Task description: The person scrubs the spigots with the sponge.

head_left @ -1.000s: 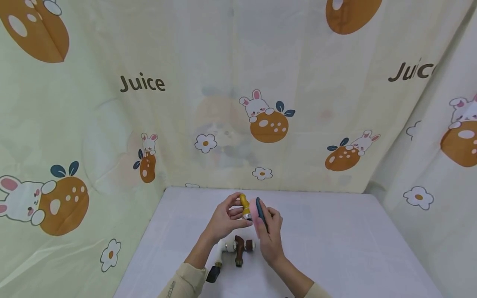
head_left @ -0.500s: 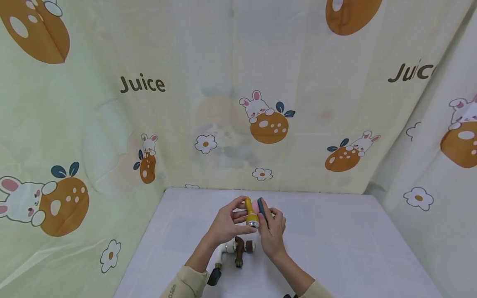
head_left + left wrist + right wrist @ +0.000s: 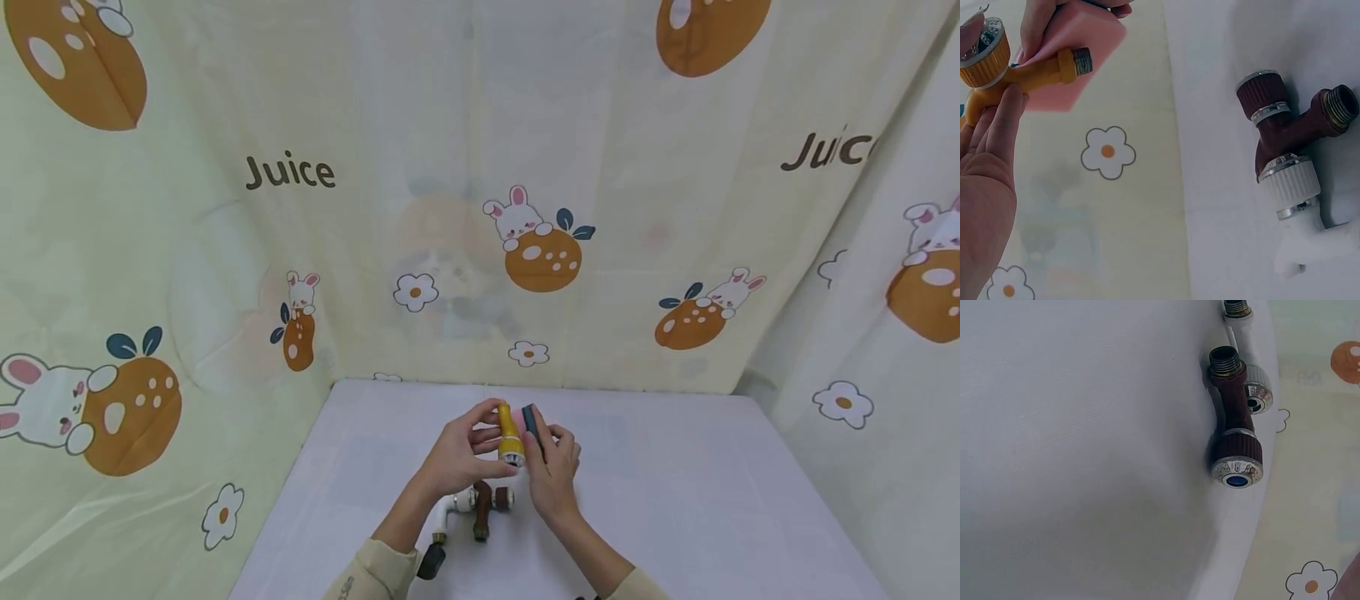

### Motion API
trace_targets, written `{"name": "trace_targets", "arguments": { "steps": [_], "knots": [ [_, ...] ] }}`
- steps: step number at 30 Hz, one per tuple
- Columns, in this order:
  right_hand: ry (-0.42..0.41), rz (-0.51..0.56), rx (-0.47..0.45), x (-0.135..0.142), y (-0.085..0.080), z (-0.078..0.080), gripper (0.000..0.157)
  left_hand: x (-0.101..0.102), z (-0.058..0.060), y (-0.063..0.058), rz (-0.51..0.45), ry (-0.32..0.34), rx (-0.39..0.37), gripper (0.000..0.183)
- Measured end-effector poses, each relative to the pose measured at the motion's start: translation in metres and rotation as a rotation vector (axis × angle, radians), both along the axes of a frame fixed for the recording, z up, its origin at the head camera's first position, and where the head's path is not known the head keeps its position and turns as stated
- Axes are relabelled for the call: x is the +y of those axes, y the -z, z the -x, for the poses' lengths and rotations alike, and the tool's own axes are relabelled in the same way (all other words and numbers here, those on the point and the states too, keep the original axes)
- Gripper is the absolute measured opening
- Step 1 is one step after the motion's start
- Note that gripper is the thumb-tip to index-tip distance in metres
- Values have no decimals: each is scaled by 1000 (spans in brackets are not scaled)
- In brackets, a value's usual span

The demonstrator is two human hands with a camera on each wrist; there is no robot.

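Observation:
In the head view my left hand holds a yellow tap above the table, with the ribbed knob end low and towards me. The left wrist view shows the tap's threaded outlet and a thumb on its knob. My right hand grips a sponge, pink with a dark blue layer. The sponge's pink side lies against or just behind the tap; whether they touch I cannot tell. Below the hands lie a brown tap and a white tap, close together.
A black piece sits at the near end of the white tap. The white-covered table meets a printed curtain at the back and sides. A sliver of something dark shows at the bottom edge near the right sleeve.
The yellow tap has turned and moved slightly right and down, so its knob end faces me more. The sponge has gone from beside the tap to partly behind it. Both lying taps stay put.

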State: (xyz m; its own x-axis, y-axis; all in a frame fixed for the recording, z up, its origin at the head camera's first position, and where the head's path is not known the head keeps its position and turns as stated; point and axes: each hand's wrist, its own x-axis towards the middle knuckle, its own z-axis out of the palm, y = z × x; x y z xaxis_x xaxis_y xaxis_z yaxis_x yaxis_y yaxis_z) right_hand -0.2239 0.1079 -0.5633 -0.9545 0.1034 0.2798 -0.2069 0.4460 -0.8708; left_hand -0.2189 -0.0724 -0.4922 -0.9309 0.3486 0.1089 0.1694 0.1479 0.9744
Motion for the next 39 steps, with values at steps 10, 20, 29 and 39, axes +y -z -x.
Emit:
{"name": "trace_targets", "arguments": {
  "steps": [10,20,29,39],
  "knots": [
    [9,5,-9,1,2,0,58,1,-2,-2,13,-3,1,91],
    [37,6,-51,1,6,1,60,2,-2,0,-26,16,-21,92],
    [47,0,-51,6,3,5,57,3,-1,-5,-23,31,9,94],
    [56,143,-92,18,11,9,60,0,2,-6,-164,30,7,86]
  ]
}}
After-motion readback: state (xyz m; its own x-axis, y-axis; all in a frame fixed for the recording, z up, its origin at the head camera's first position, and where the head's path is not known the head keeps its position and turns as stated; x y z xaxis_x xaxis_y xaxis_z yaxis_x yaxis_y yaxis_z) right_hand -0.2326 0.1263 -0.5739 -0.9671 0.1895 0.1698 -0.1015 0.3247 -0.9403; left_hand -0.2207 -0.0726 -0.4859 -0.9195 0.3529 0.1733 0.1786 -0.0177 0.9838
